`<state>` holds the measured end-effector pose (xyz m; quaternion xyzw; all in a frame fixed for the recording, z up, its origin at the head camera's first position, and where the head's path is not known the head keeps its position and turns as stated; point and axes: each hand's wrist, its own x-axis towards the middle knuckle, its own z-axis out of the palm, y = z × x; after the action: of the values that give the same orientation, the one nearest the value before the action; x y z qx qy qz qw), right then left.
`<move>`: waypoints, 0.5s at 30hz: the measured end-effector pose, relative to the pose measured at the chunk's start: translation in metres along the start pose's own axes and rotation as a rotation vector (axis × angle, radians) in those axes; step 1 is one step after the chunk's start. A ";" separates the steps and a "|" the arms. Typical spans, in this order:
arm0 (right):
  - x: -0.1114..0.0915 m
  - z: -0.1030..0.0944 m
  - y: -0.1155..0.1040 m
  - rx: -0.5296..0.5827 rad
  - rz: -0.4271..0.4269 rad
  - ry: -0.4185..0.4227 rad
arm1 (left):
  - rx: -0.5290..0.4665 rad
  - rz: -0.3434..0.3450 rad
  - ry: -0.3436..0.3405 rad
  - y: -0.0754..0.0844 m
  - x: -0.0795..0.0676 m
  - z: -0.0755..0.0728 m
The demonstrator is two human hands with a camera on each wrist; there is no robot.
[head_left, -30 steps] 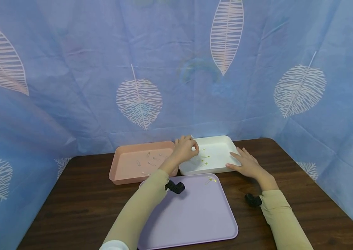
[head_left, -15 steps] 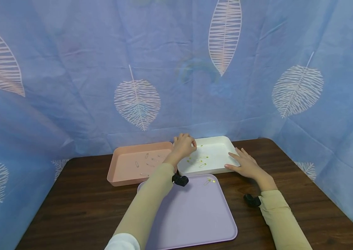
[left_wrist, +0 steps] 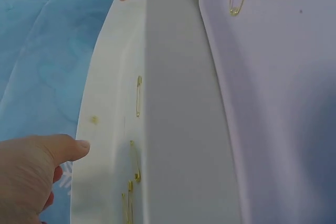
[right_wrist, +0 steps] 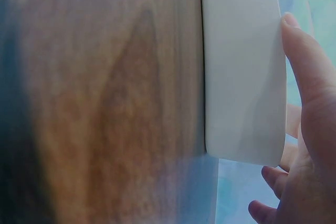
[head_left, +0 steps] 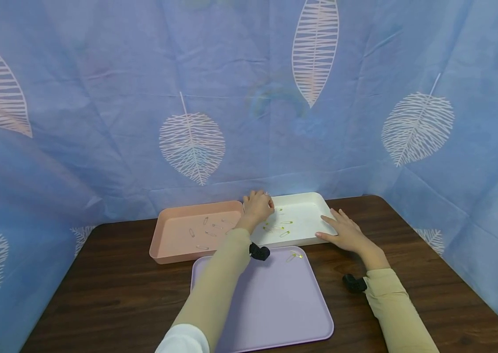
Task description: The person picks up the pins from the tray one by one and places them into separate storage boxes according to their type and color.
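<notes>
My left hand [head_left: 259, 208] hovers over the left part of the white tray [head_left: 308, 233]. In the left wrist view its thumb [left_wrist: 68, 148] points straight out, with other fingertips bent below it; nothing shows between them. Several gold safety pins [head_left: 285, 234] lie on the white tray's floor. My right hand [head_left: 347, 233] rests with spread fingers at the tray's right corner. In the right wrist view its thumb [right_wrist: 296, 40] touches the tray rim, and the other fingers lie partly behind the wall.
A pink tray [head_left: 169, 255] with several silver safety pins [head_left: 202, 247] stands left of the white tray. In front lies a lilac tray [head_left: 275, 304], with gold safety pins [head_left: 294, 255] near its far right corner. A blue curtain [head_left: 249, 147] hangs behind the wooden table [head_left: 99, 294].
My left forearm has shifted to the right and the left hand has come a little lower; the ring made by its thumb and finger no longer shows. The right hand stays at the tray corner.
</notes>
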<state>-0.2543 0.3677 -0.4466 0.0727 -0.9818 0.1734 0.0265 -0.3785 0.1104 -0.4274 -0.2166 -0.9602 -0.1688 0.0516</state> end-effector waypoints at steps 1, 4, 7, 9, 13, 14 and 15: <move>0.000 0.000 0.000 0.000 0.000 0.001 | 0.000 -0.001 0.002 0.000 0.000 0.001; 0.000 0.000 0.000 -0.002 0.001 0.005 | -0.008 -0.003 0.003 0.000 0.000 0.001; 0.000 0.000 -0.001 -0.007 0.001 0.008 | -0.011 -0.004 0.002 0.001 0.000 0.001; 0.000 0.000 -0.001 -0.008 0.000 0.010 | -0.008 -0.006 0.000 0.001 0.001 0.000; -0.001 -0.001 -0.002 -0.009 -0.002 0.013 | -0.013 0.001 0.002 0.002 0.001 -0.003; -0.001 -0.001 -0.002 -0.009 -0.006 0.015 | -0.016 0.006 0.004 0.002 0.001 -0.004; -0.001 -0.001 -0.002 -0.006 -0.005 0.014 | -0.019 0.012 0.006 0.002 0.000 -0.005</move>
<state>-0.2529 0.3663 -0.4449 0.0740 -0.9819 0.1707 0.0341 -0.3775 0.1108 -0.4220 -0.2221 -0.9571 -0.1783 0.0535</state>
